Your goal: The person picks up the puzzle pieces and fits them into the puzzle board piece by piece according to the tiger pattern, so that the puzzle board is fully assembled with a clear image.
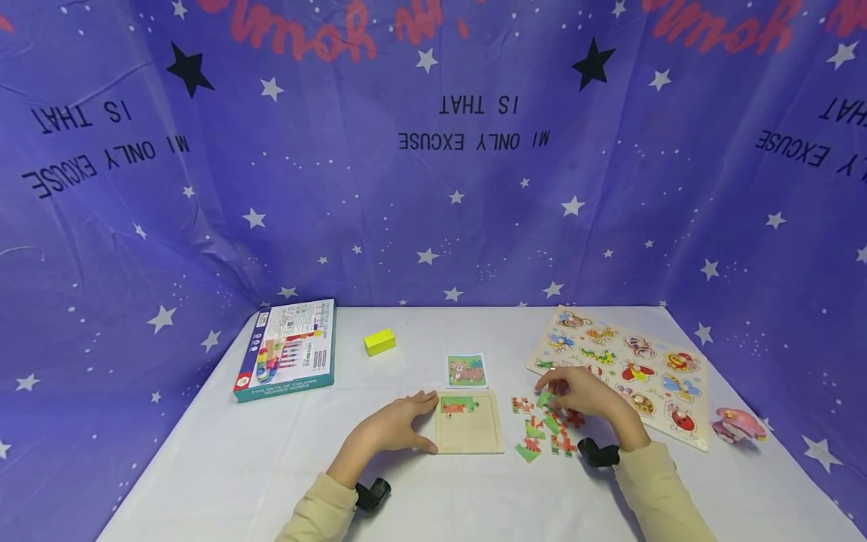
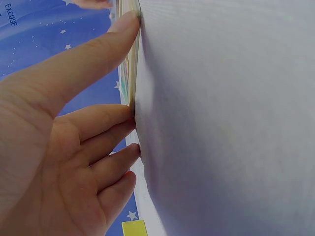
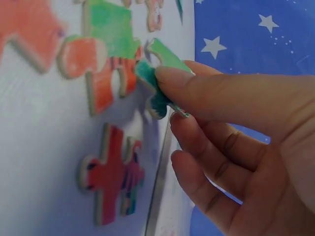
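A small wooden puzzle tray [image 1: 474, 435] lies in front of me, with joined green and red pieces [image 1: 457, 406] along its upper left. My left hand [image 1: 394, 424] is spread at the tray's left side; in the left wrist view its thumb [image 2: 98, 51] and fingertips touch the tray's edge. On the right, my right hand [image 1: 588, 391] pinches a green puzzle piece [image 3: 158, 102] between thumb and fingers, just above the loose pieces. Several loose jigsaw pieces [image 1: 533, 429] in red and green lie between the tray and that hand.
A picture card [image 1: 467, 371] lies behind the tray. Farther left are a yellow block [image 1: 379, 342] and a flat toy box [image 1: 287, 350]. An insect peg board [image 1: 633, 369] lies behind my right hand, with a pink toy [image 1: 738, 425] beside it.
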Tool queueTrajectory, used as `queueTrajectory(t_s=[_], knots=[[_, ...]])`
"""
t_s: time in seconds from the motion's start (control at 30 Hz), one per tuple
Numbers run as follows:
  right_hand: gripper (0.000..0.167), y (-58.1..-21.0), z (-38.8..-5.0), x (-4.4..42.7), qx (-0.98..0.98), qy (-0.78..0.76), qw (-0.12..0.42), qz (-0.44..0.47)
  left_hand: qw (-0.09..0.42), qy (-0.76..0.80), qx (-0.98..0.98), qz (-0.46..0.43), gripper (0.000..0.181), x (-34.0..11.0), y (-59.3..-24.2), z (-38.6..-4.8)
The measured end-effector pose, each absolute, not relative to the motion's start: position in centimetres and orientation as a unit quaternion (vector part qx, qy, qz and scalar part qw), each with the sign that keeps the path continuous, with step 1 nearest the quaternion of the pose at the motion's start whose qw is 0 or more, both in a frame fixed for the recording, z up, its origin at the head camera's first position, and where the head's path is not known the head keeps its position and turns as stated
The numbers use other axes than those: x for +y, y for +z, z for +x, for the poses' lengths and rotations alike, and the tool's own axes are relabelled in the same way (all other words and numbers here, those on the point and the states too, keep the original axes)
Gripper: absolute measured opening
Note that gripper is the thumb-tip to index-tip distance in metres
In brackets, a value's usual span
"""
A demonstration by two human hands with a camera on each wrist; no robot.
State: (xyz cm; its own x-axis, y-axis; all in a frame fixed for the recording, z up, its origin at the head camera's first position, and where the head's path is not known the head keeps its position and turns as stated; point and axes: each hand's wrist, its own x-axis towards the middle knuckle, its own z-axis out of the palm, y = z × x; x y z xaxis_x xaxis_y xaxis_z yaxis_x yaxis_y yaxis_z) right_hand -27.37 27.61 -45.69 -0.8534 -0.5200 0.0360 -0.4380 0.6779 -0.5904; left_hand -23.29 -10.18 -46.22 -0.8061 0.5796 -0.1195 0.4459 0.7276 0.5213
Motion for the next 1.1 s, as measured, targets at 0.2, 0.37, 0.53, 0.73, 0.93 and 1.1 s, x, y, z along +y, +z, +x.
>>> queueTrajectory(t_s=[0.2,0.37,0.53,0.73,0.93,1.1], knots=[[0.016,-45.2,-27.4,27.5,0.92,-0.293,0.045,-0.257,0.136,0.242,0.918,0.282,0.087,-10.2,-46.2,-23.3],[0.019,-45.0,-27.4,27.1,0.919,-0.301,0.01,-0.255,0.135,0.244,0.918,0.282,0.088,-10.2,-46.1,-23.3],[0.025,-44.8,-27.1,26.4,0.916,-0.306,0.002,-0.26,0.135,0.242,0.919,0.281,0.088,-10.2,-46.2,-23.3],[0.024,-45.1,-26.8,25.0,0.911,-0.303,-0.015,-0.278,0.136,0.244,0.918,0.281,0.088,-10.1,-46.2,-23.2],[0.025,-45.4,-26.5,23.6,0.902,-0.316,-0.03,-0.292,0.137,0.249,0.916,0.282,0.088,-10.1,-46.1,-23.2],[0.024,-45.1,-26.1,22.3,0.892,-0.343,-0.032,-0.291,0.138,0.25,0.917,0.279,0.088,-10.2,-46.2,-23.2]])
